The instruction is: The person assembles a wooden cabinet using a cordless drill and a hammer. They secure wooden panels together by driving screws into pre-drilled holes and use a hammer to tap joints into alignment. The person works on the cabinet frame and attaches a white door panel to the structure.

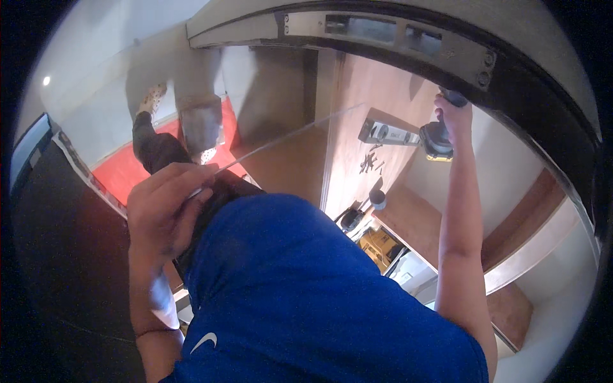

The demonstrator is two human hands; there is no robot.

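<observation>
My left hand (165, 207) is at the left, its fingers closed on the near end of a thin pale rod (290, 135). The rod slants up and to the right, its far end fading over a wooden panel. Whether it is stiff or a taut line I cannot make out. At the upper right my right hand (454, 116) is raised and wrapped round the handle of a cordless drill (438, 140). Its black and yellow battery hangs below the hand; the drill's head is partly lost against a dark edge above.
A spirit level (389, 133) and several screws (368, 162) lie on the wooden panel (364, 83). Across the top runs a dark-edged beam with a long level-like bar (377, 30). Below are a grey cup-like piece (377, 199), a yellow tool (378, 247) and a red sheet (121, 175).
</observation>
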